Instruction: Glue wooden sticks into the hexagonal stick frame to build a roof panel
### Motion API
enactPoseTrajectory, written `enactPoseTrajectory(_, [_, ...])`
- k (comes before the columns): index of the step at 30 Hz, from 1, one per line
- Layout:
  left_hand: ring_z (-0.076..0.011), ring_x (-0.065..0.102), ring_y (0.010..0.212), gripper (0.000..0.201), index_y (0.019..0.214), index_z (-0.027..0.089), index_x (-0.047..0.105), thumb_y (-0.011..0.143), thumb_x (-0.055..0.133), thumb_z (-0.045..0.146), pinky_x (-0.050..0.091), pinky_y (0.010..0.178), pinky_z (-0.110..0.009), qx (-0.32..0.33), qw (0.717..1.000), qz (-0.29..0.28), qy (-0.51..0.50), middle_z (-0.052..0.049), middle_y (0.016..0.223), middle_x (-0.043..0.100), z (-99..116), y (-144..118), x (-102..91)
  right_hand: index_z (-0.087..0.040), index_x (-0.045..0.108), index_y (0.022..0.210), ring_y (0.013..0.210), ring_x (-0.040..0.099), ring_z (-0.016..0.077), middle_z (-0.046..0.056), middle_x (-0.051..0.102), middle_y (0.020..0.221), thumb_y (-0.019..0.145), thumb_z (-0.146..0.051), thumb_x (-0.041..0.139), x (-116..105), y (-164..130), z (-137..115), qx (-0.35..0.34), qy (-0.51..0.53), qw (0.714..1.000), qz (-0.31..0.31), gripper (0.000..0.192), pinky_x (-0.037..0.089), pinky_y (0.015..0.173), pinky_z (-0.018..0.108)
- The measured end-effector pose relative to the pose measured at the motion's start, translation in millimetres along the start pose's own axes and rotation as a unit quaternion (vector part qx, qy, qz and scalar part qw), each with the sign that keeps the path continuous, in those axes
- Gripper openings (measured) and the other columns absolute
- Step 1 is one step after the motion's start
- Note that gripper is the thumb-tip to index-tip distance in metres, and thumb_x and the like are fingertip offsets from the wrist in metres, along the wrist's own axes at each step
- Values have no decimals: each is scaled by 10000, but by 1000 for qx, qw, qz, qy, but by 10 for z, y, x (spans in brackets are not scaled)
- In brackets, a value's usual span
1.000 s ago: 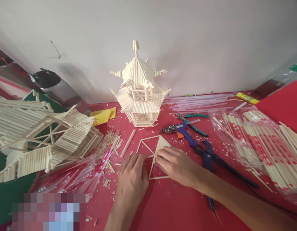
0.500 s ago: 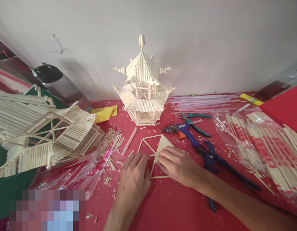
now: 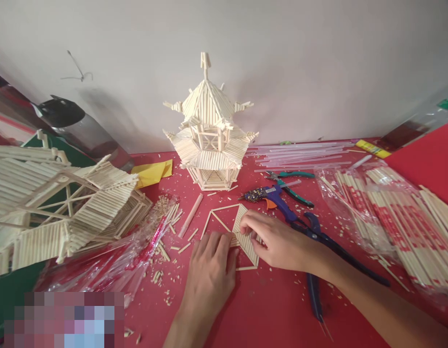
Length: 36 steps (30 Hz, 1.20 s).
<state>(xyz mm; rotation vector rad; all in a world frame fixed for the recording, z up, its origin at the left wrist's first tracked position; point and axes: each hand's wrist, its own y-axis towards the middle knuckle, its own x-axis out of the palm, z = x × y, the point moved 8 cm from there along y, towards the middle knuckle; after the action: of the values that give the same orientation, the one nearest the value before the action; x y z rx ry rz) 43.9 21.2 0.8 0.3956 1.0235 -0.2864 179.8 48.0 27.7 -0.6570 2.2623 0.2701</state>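
Head view: a flat stick frame (image 3: 229, 229), kite-shaped and partly filled with short sticks laid side by side, lies on the red counter (image 3: 267, 309) right under both hands. The left hand (image 3: 209, 273) lies palm down on the frame's lower left part, fingers spread and pressing flat, so its grip is released, closed on nothing. The right hand (image 3: 278, 241) comes in from the right and rests on the filled right half of the frame; its fingertips are curled down onto the short sticks there, and whether that grip pinches one of them cannot be told.

Just behind the frame stands a finished stick pagoda (image 3: 209, 140) against the wall. A blue glue gun (image 3: 275, 198) lies just beside the right hand, with green-handled pliers (image 3: 292, 186) beyond it and blue cutters (image 3: 318, 246) under the right forearm. Bagged chopsticks (image 3: 394, 217) lie well to the right, clear glue sticks (image 3: 304, 154) near the wall. At left sits a larger stick roof model (image 3: 64, 208), with loose stick offcuts (image 3: 169, 217) between it and the frame.
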Motion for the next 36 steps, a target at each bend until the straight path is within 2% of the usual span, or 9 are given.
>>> enactPoseTrajectory(7, [-236, 617, 873, 89, 1035, 238, 597, 1019, 519, 197, 445, 794, -358, 7, 999, 29, 17, -42, 942, 664, -17, 24, 1, -229, 527, 985, 871, 623, 144, 8, 627, 1007, 783, 70, 512, -21, 8, 35, 2, -7, 1000, 6, 361, 478, 742, 245])
enactPoseTrajectory(16, [-230, 595, 818, 128, 967, 236, 583, 1022, 486, 171, 412, 747, -349, 5, 999, 32, 39, -35, 893, 654, 2, 53, 18, -220, 521, 965, 837, 599, 144, 16, 612, 1010, 785, 74, 505, -24, 22, 24, 5, 5, 1000, 2, 344, 461, 717, 246])
enactPoseTrajectory(21, [-246, 618, 875, 117, 1075, 243, 567, 998, 509, 175, 451, 779, -372, 6, 1000, 25, 7, -47, 946, 669, 5, 20, -25, -217, 537, 971, 857, 604, 148, 24, 618, 1028, 777, 73, 516, -18, 14, 39, 7, 13, 1000, 6, 349, 468, 719, 249])
enactPoseTrajectory(26, [-256, 629, 922, 265, 1123, 240, 558, 938, 461, 78, 489, 802, -389, -24, 999, 36, -24, -58, 977, 667, -200, -32, -173, -221, 562, 984, 894, 617, 150, 21, 626, 1043, 892, -76, 633, 25, 15, 35, 11, -9, 1000, 26, 186, 490, 772, 262])
enactPoseTrajectory(29, [-259, 625, 977, 277, 1117, 244, 578, 934, 471, 66, 498, 842, -397, -31, 998, 47, -17, -58, 1029, 670, -328, -28, -232, -212, 600, 1008, 955, 620, 180, 42, 623, 1067, 900, -164, 712, 101, 29, 4, 3, -57, 997, 41, 163, 507, 840, 307])
enactPoseTrajectory(36, [-256, 605, 969, 198, 1040, 241, 635, 982, 508, 100, 494, 856, -408, -9, 999, 33, 0, -53, 1011, 669, -322, -2, -180, -202, 660, 949, 933, 606, 198, 65, 625, 1048, 945, -173, 660, 254, 41, -84, -37, -141, 986, 79, 29, 508, 763, 307])
